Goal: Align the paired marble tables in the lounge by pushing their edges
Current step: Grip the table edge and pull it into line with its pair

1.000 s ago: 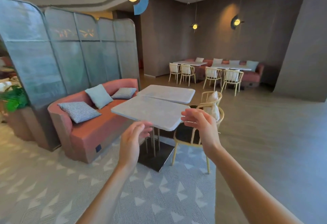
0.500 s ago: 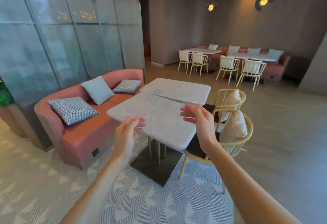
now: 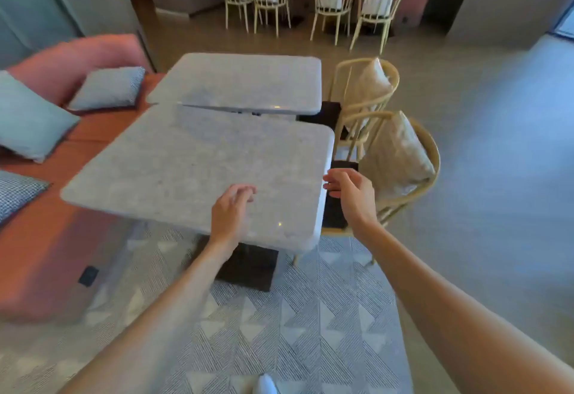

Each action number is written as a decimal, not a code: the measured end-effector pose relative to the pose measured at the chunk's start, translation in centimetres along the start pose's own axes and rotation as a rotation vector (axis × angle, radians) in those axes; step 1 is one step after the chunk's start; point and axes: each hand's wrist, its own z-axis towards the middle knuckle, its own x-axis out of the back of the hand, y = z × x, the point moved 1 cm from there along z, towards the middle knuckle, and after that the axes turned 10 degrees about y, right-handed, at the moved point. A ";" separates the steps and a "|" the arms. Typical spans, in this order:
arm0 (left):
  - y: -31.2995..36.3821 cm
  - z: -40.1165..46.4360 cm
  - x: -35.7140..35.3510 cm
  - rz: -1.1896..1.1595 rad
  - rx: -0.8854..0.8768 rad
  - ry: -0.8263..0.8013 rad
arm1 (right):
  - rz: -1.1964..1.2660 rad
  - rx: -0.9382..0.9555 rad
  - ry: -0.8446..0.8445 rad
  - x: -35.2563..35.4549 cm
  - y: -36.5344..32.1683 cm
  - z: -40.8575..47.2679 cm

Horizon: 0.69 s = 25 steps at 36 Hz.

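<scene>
Marble tables stand end to end beside a pink sofa (image 3: pixel 46 238): the near table (image 3: pixel 186 173) fills the middle of the view and the far table (image 3: pixel 245 79) lies just beyond it. Their facing edges are not parallel; they meet or nearly meet at the sofa end, and a dark wedge-shaped gap widens toward the chair side. The near table's chair-side edge also sticks out further than the far table's. Each top rests on a dark square base (image 3: pixel 248 269), the near one standing on a grey patterned rug (image 3: pixel 295 331). The left hand (image 3: pixel 231 211) is over the near table's top close to its front edge, fingers loosely curled and spread, holding nothing; whether the palm touches the marble cannot be told through the blur. The right hand (image 3: pixel 351 191) is at the near table's chair-side edge, near the front corner, fingers half open and pointing at the rim, thumb above; it grips nothing, and the fingertips look to be at or just off the edge. Two wooden chairs sit on that side, the near chair (image 3: pixel 413 182) with a pale cushion just beside the right hand, and the far chair (image 3: pixel 372 82) alongside the far table. Grey cushions (image 3: pixel 108 87) lie on the sofa. Four more pale chairs (image 3: pixel 332 5) line a table at the back of the room. A pale shoe tip (image 3: pixel 264 386) shows at the bottom edge.
</scene>
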 end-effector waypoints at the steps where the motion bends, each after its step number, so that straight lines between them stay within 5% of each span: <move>1: -0.9 1.7 -0.6 0.039 0.005 -0.023 | -0.023 -0.017 0.022 -1.1 1.0 0.8; 9: -10.9 11.1 -5.1 0.337 -0.042 -0.211 | -0.352 -0.109 0.047 -7.9 11.2 5.7; 16: -19.6 13.0 -9.1 0.743 -0.289 -0.418 | -0.845 0.171 -0.144 -11.2 21.1 5.5; 25: -22.8 10.6 -12.2 0.927 -0.557 -0.034 | -0.857 0.432 0.086 -12.7 24.8 5.3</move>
